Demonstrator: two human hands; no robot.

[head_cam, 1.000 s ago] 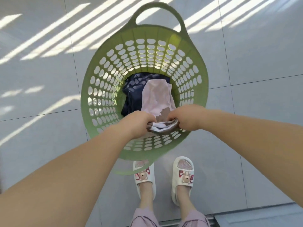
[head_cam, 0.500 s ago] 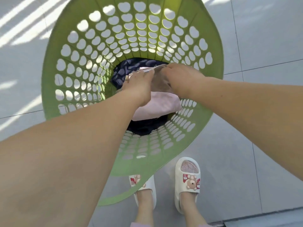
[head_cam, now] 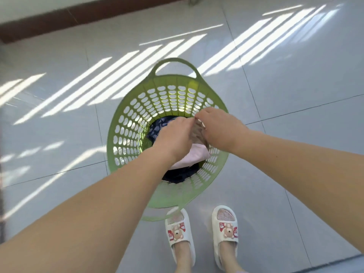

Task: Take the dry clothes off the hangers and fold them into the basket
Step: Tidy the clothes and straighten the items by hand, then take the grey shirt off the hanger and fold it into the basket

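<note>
Down in the green basket (head_cam: 126, 134), both hands meet over the clothes already lying there. The left hand (head_cam: 174, 134) and the right hand (head_cam: 218, 127) each pinch an edge of a small brownish garment (head_cam: 198, 133), which is held between them just above the pile; it is blurred, so its pattern cannot be made out. Both hands have fingers curled round the cloth, knuckles facing up, and they are almost touching each other.

Under the hands lies a folded pink garment (head_cam: 194, 157), and beneath that a dark blue patterned garment (head_cam: 157, 126) that shows at the far side and again at the near side of the basket floor. The basket stands on a grey tiled floor (head_cam: 295, 95), its handle (head_cam: 175, 63) on the far side, with stripes of sunlight across the tiles around it.

Near the bottom, two feet in white slippers (head_cam: 226, 231) with bear figures stand just beside the basket's near rim. A dark brown skirting strip (head_cam: 78, 18) runs along the far wall
</note>
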